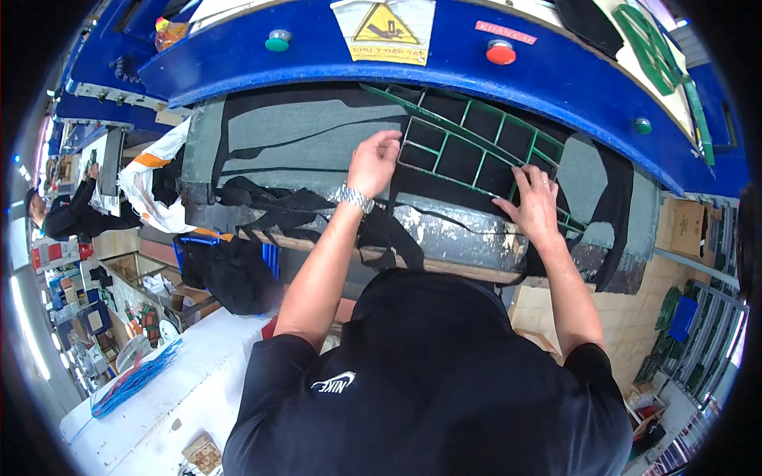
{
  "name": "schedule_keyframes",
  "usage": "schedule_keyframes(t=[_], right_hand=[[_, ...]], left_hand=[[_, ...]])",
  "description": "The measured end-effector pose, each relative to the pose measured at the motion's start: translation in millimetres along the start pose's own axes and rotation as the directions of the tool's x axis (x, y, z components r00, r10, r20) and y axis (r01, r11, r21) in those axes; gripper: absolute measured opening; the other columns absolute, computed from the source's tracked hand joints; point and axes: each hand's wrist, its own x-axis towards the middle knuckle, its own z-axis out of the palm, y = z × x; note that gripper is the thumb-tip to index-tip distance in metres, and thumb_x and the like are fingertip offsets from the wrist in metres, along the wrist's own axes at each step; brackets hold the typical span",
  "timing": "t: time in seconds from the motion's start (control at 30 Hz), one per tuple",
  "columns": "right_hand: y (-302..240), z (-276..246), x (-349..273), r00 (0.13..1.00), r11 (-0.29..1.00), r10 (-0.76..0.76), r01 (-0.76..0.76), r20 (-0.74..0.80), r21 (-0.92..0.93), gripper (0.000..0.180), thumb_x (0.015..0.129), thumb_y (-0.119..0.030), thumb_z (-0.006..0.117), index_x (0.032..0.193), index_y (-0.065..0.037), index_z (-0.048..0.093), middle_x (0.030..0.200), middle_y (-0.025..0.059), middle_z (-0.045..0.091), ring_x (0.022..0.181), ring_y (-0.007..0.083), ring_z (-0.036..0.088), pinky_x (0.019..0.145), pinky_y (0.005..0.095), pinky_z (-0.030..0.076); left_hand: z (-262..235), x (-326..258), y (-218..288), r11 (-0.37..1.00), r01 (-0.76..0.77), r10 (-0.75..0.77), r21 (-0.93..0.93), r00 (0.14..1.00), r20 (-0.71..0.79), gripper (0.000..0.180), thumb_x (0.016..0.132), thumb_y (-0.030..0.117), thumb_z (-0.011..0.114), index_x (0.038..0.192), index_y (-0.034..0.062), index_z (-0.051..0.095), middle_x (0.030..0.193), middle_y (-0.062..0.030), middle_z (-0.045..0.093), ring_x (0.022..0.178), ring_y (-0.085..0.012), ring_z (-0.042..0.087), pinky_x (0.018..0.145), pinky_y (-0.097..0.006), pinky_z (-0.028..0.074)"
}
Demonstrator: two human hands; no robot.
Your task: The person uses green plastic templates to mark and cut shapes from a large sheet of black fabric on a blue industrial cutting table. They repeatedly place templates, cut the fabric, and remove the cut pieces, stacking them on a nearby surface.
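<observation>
Two green metal grid frames, which look like cutting dies, lie side by side on black fabric on the press bed. My left hand, wearing a metal watch, is at the left end of the nearer cutting die. Its fingers are slightly bent beside the corner; whether they touch it I cannot tell. My right hand grips the right part of this die, thumb on the near side and fingers reaching over a bar. Beyond lies the farther cutting die, slanting along the nearer one.
A blue press beam spans the far side, with a green button, a red button and a yellow warning sign. Black fabric scraps hang over the near edge. A white table stands at lower left.
</observation>
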Motion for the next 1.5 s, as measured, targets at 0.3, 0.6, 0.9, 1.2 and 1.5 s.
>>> schedule_keyframes(t=[0.3, 0.6, 0.9, 1.2, 1.5], right_hand=[[-22, 54, -9, 0.898, 0.884, -0.44, 0.432, 0.005, 0.18, 0.014, 0.085, -0.016, 0.073, 0.084, -0.008, 0.062, 0.084, 0.006, 0.057, 0.086, 0.0244, 0.06, 0.081, 0.0388, 0.045], [-36, -24, -59, 0.823, 0.801, -0.569, 0.55, 0.014, 0.238, 0.014, 0.078, -0.009, 0.067, 0.085, -0.007, 0.055, 0.082, 0.0086, 0.053, 0.078, 0.0271, 0.059, 0.07, 0.0391, 0.051], [-68, 10, -148, 0.735, 0.757, -0.644, 0.572, 0.214, 0.315, 0.01, 0.08, -0.014, 0.06, 0.087, -0.009, 0.056, 0.088, 0.0051, 0.055, 0.086, 0.022, 0.064, 0.073, 0.0353, 0.054], [-93, -37, -87, 0.952, 0.87, -0.289, 0.306, -0.104, 0.387, 0.061, 0.066, -0.023, 0.09, 0.118, -0.004, 0.064, 0.126, 0.0164, 0.06, 0.119, 0.0364, 0.056, 0.102, 0.045, 0.048], [-107, -37, 29, 0.603, 0.668, -0.462, -0.246, 0.65, 0.703, 0.021, 0.092, -0.014, 0.075, 0.104, 0.004, 0.071, 0.089, -0.0028, 0.07, 0.08, 0.0038, 0.059, 0.075, 0.0256, 0.052]], left_hand=[[11, 26, -33, 0.959, 0.283, -0.267, -0.023, 0.928, 0.261, 0.034, 0.106, 0.025, 0.051, 0.125, 0.002, 0.067, 0.105, -0.0098, 0.074, 0.089, -0.0166, 0.07, 0.082, -0.033, 0.055], [9, 32, -29, 0.925, 0.137, -0.254, 0.354, 0.916, 0.309, 0.04, 0.093, 0.038, 0.073, 0.113, 0.0027, 0.074, 0.096, -0.0088, 0.076, 0.087, -0.0197, 0.072, 0.078, -0.037, 0.056], [27, 7, -11, 0.856, -0.043, -0.103, 0.514, 0.963, 0.251, 0.03, 0.078, 0.028, 0.085, 0.087, 0.0037, 0.072, 0.09, -0.0185, 0.073, 0.087, -0.0351, 0.071, 0.077, -0.044, 0.056], [-18, -63, 75, 0.929, -0.276, 0.344, -0.246, 0.891, 0.297, 0.022, 0.09, 0.005, 0.073, 0.107, 0.0076, 0.06, 0.071, 0.0064, 0.054, 0.072, -0.0024, 0.051, 0.062, -0.024, 0.046], [-144, -149, 107, 0.952, -0.28, 0.272, -0.126, 0.959, -0.077, 0.022, 0.094, 0.018, 0.075, 0.104, -0.0016, 0.074, 0.08, -0.0014, 0.072, 0.071, -0.0052, 0.061, 0.062, -0.024, 0.05]])
